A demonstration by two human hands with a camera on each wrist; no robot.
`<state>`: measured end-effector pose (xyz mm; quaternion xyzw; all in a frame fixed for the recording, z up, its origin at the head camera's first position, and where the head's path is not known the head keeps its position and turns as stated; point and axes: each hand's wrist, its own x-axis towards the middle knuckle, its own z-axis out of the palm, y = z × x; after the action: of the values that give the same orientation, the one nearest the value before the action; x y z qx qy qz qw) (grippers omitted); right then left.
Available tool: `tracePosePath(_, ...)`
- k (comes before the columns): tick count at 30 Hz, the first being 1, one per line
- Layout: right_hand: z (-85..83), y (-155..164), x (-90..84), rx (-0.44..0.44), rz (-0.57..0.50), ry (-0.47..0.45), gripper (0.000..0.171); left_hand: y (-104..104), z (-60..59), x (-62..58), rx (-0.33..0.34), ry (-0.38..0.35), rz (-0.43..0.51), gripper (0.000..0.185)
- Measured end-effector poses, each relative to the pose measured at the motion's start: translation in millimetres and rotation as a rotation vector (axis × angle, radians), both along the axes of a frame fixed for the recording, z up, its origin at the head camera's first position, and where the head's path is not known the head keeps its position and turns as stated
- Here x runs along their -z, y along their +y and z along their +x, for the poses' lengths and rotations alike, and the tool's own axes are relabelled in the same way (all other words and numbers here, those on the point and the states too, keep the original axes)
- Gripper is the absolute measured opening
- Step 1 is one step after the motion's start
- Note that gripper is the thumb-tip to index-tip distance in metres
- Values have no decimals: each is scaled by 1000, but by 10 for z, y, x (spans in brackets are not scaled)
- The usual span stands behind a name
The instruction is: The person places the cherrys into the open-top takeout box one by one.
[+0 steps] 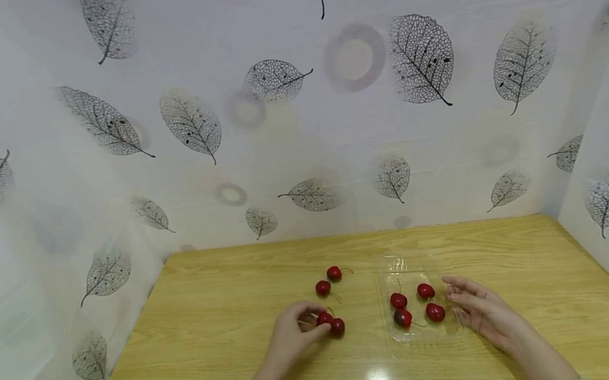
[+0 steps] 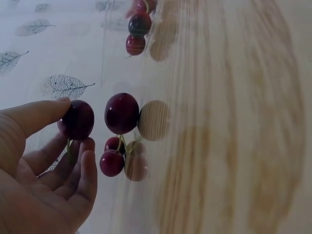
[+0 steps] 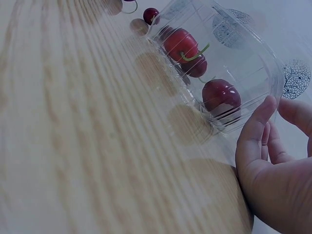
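Note:
My left hand (image 1: 305,326) pinches a dark red cherry (image 1: 324,318) between thumb and fingers, low over the wooden table; the left wrist view shows the same cherry (image 2: 76,119) under the thumb of the left hand (image 2: 58,151). A second cherry (image 1: 337,327) lies right beside it, and two more (image 1: 323,288) lie a little farther back. A clear plastic tray (image 1: 405,264) to the right holds several cherries (image 1: 435,312). My right hand (image 1: 469,301) rests with relaxed fingers against the tray's right side. In the right wrist view its thumb (image 3: 258,129) touches the tray wall (image 3: 243,58).
The wooden table (image 1: 213,328) is boxed in by white leaf-patterned sheets at the back (image 1: 296,121), left and right. Bare wood stretches left of the loose cherries and right of my right hand.

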<state>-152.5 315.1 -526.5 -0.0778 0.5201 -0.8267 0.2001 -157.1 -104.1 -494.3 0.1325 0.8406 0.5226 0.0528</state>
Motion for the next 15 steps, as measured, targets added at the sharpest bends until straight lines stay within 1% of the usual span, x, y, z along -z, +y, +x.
tracePosePath(7, -4, 0, 14, -6, -14, 2, 47, 105, -12, -8, 16, 11, 36, 28)
tracePosePath(11, -2, -2, 15, 4, 4, 2, 47, 193, -18, -37, 23, 18, 29, 27)
tracePosePath(15, 1, -4, 14, 15, 24, 8, 47, 282, -39, -46, 34, 40, 34, 24)
